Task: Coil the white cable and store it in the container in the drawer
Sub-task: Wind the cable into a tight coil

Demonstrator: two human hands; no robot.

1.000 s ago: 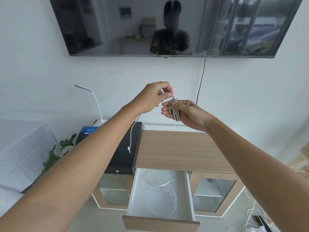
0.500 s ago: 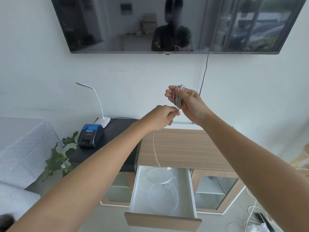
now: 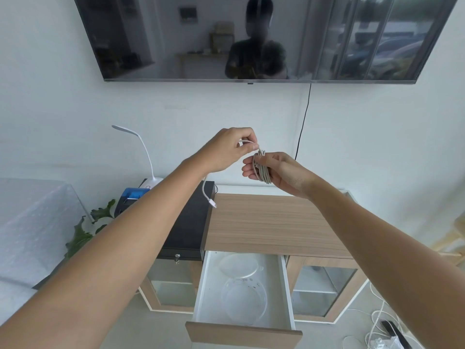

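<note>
- Drawer (image 3: 288, 293), nearest: pulled open below my arms, with a clear round container (image 3: 243, 302) and, behind it, what looks like its lid (image 3: 238, 267) lying flat. Some marks show on the container's rim, too small to read.
- Cabinet top (image 3: 271, 222), wood-grained, bare under my hands.
- Loose end of the white cable (image 3: 261, 170): it hangs from my left hand (image 3: 226, 149) down to a small plug (image 3: 213, 204), free in the air.
- My left hand, closed in a pinch on the strand just beside the coil.
- My right hand (image 3: 276, 172), fingers wrapped by the coil, thumb pressing the loops; the cable is held here, well above the drawer.
- Handling, as I judge it: light, limp, springy; loops may slip apart unless gripped across the whole bundle. The plug is the stiffest part to guide.
- Far: lamp (image 3: 141, 147), blue printer (image 3: 130, 197), and a wall screen (image 3: 251, 39); no brand legible.
</note>
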